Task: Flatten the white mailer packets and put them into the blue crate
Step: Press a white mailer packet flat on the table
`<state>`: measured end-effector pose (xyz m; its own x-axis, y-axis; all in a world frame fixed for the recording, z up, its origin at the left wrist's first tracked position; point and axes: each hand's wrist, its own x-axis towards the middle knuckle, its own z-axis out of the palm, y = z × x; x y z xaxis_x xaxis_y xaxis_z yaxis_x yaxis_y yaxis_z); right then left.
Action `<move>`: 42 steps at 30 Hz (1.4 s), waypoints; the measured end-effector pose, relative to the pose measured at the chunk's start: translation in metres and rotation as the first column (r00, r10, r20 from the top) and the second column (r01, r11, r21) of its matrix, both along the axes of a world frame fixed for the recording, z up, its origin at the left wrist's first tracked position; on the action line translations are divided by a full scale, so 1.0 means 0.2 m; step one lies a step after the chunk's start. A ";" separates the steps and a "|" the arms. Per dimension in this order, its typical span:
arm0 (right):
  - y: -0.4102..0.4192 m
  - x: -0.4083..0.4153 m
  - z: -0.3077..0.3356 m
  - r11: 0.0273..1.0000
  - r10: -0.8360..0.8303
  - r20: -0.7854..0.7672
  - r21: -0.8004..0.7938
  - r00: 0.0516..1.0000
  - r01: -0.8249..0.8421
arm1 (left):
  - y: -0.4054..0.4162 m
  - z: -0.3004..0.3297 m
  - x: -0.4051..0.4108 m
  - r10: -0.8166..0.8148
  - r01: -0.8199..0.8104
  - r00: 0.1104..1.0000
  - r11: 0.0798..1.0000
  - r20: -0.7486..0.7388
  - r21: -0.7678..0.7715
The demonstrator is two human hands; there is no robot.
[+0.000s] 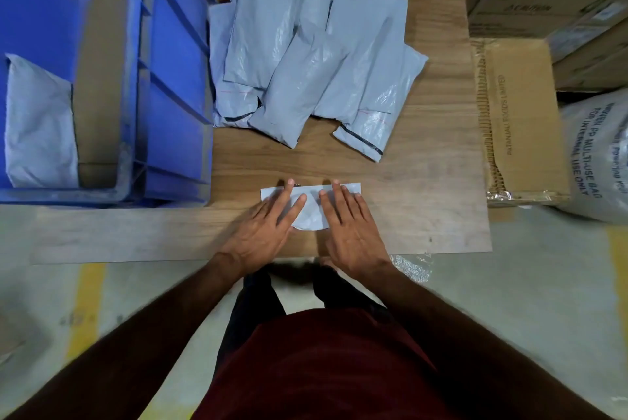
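Left hand (pixel 263 227): grip flat, fingers straight and spread, pressing on white mailer packet (pixel 311 207); nothing clasped. Right hand (pixel 350 226): same, flat-open, fingers straight, palm down on packet's right part. Packet: small, folded, lying flat at near-centre of wooden table (pixel 424 188), between/under both hands. Pile of white mailer packets (pixel 306 56): overlapping, far side of table. Blue crate (pixel 170 79): left of table, w/ one packet in crate (pixel 37 124) beside cardboard divider (pixel 98 86).
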<state>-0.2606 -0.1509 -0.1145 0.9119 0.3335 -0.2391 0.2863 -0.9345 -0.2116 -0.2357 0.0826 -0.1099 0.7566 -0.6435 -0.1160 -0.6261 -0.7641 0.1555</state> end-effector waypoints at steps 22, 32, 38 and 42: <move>-0.03 0.29 0.12 0.996 0.088 0.052 -0.016 0.995 -0.087 | -0.05 0.13 0.21 0.195 -0.199 0.978 0.979 0.075 0.042; 0.06 0.12 -0.06 0.991 -0.023 0.000 0.132 1.000 0.023 | -0.10 -0.13 0.02 0.324 -0.322 0.942 0.946 -0.084 0.041; 0.02 0.15 -0.09 0.988 0.057 0.018 0.140 0.998 -0.059 | -0.18 -0.12 -0.03 0.433 -0.424 0.898 0.899 -0.072 0.113; -0.04 0.18 -0.05 0.983 0.091 0.065 0.154 0.994 -0.100 | -0.25 -0.06 -0.08 0.511 -0.504 0.858 0.858 -0.058 0.100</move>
<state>-0.2239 -0.1580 -0.1247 0.8847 0.4491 -0.1247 0.3887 -0.8586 -0.3342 -0.2512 0.0327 -0.1227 0.9615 -0.1591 -0.2239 -0.1362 -0.9841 0.1142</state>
